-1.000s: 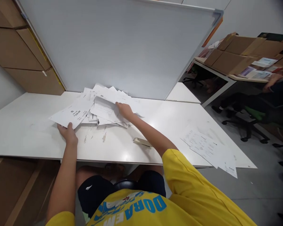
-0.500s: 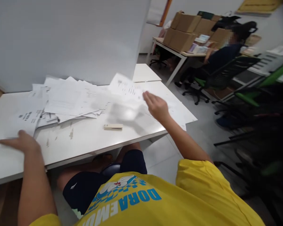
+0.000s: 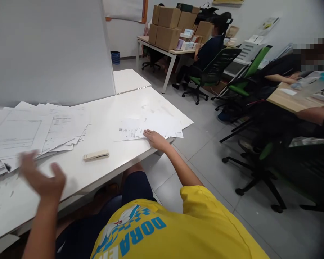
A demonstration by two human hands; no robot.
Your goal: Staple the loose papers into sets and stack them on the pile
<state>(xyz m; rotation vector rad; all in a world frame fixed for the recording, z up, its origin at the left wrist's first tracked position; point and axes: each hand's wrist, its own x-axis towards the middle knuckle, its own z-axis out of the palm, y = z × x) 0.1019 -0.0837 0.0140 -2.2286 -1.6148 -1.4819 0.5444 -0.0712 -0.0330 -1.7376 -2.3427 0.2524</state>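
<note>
My right hand (image 3: 156,140) rests over a small pile of white paper sheets (image 3: 162,124) near the table's right end, its fingers stretched out on the paper. Beneath and left of the fingertips shows a printed sheet (image 3: 127,130) with a small square code. My left hand (image 3: 43,176), somewhat blurred, hovers above the front of the table with thumb and fingers apart, holding nothing. Beyond it spreads a large heap of printed papers (image 3: 62,124). A cream stapler (image 3: 96,155) lies on the tabletop between the two hands.
A tall grey panel (image 3: 48,50) rises along the back of the white table (image 3: 102,115). Cardboard boxes (image 3: 167,36) stack on a desk behind. Office chairs (image 3: 216,68) and seated people are to the right, with another person's hand (image 3: 315,113) at the right edge.
My right hand has lowered the printed sheet from the air onto the right-hand pile. My left hand has come up off the table, away from the papers. The view has swung right.
</note>
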